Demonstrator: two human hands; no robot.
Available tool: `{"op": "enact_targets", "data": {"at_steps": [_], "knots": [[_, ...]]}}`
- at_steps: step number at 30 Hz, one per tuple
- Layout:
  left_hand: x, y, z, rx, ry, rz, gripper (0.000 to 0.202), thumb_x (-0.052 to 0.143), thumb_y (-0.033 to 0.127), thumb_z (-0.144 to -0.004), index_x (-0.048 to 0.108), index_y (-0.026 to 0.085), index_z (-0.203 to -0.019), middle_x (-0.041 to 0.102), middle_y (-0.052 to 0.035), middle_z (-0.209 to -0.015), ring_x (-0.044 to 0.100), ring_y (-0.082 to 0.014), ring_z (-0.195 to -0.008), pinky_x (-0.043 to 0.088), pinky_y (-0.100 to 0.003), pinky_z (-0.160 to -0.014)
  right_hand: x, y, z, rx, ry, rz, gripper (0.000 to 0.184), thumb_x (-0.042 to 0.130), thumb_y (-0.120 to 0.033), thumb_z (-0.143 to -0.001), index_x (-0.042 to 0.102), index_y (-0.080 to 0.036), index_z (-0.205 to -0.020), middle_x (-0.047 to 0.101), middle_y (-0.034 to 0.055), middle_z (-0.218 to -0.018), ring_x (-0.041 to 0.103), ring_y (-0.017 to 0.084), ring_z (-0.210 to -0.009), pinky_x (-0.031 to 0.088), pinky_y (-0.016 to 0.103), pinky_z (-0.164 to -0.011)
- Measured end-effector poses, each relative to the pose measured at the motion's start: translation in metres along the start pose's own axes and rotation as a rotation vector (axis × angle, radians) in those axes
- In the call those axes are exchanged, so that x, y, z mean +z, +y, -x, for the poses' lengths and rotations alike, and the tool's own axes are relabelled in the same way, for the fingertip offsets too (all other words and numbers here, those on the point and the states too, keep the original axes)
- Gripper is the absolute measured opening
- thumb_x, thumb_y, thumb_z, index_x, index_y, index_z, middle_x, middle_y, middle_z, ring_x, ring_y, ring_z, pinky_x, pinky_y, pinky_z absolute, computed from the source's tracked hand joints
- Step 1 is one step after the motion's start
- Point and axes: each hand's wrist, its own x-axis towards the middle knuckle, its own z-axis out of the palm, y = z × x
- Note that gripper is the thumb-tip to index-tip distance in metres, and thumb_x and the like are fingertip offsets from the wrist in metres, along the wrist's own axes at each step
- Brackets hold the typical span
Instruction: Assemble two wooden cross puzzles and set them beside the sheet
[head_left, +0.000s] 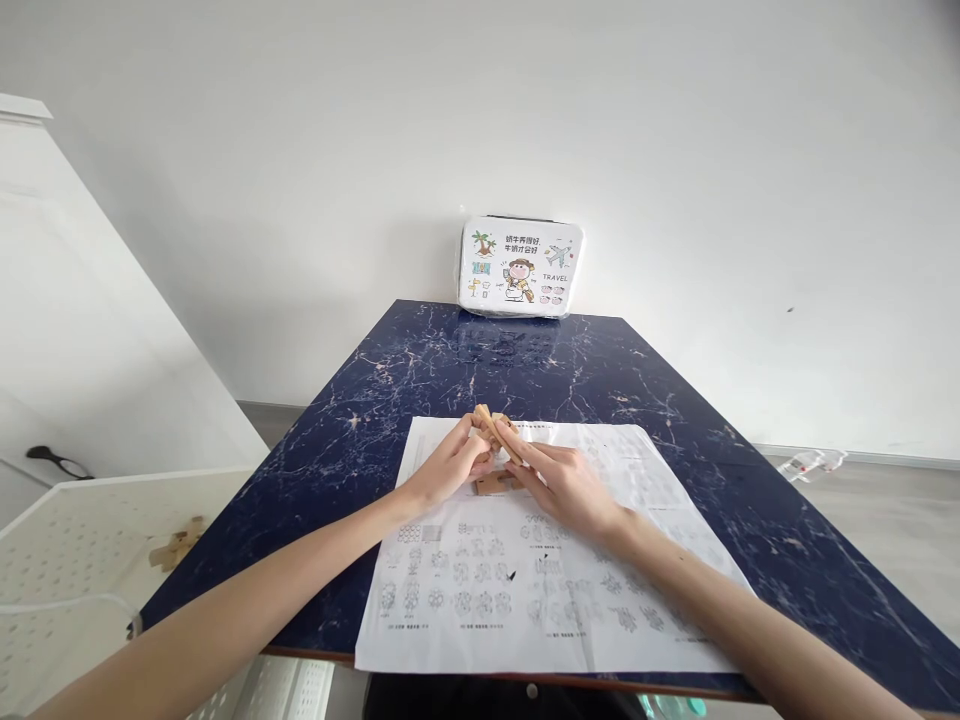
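Both my hands meet over a printed diagram sheet (442,640) spread on the table. Between them is a small cluster of light wooden puzzle pieces (484,415), partly hidden by the fingers. My left hand (450,465) closes round its left side with bent fingers. From the right, my right hand (566,480) presses its fingers along a slanted wooden bar. Just under the hands, a flat notched wooden piece (491,486) lies on the paper. How the held pieces fit together cannot be made out.
At the back of the dark blue marbled table (360,380) a white cartoon-printed case (520,265) stands against the wall. On the left is a white perforated basket (75,530) with wooden pieces (178,545) in it. A clear plastic item (811,465) lies at right, beyond the table edge.
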Motion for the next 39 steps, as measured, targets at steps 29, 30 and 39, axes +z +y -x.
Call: {"op": "enact_targets", "data": {"at_steps": [29, 30, 39], "knots": [[-0.003, 0.001, -0.006, -0.029, -0.130, 0.105, 0.041, 0.047, 0.060, -0.106, 0.053, 0.019, -0.104, 0.034, 0.0052, -0.072, 0.026, -0.0112, -0.057, 0.022, -0.027, -0.050, -0.005, 0.018, 0.004, 0.216, 0.234, -0.053, 0.050, 0.045, -0.030, -0.111, 0.044, -0.028, -0.161, 0.081, 0.0041, -0.088, 0.069, 0.017, -0.060, 0.063, 0.031, -0.063], [-0.004, 0.001, -0.006, -0.033, -0.132, 0.105, 0.041, 0.047, 0.060, -0.106, 0.054, 0.019, -0.106, 0.034, 0.0053, -0.073, 0.026, -0.0111, -0.057, 0.022, -0.027, -0.050, -0.005, 0.018, 0.004, 0.205, 0.230, -0.052, 0.051, 0.045, -0.030, -0.111, 0.044, -0.028, -0.161, 0.082, 0.0042, -0.091, 0.070, 0.017, -0.061, 0.063, 0.031, -0.063], [-0.004, 0.001, -0.006, -0.035, -0.118, 0.111, 0.042, 0.050, 0.060, -0.105, 0.057, 0.018, -0.109, 0.033, 0.0054, -0.073, 0.025, -0.0108, -0.057, 0.021, -0.027, -0.050, -0.011, 0.019, 0.004, 0.110, 0.208, -0.017, 0.051, 0.044, -0.026, -0.111, 0.043, -0.029, -0.161, 0.082, 0.0053, -0.099, 0.074, 0.016, -0.064, 0.062, 0.028, -0.061]]}}
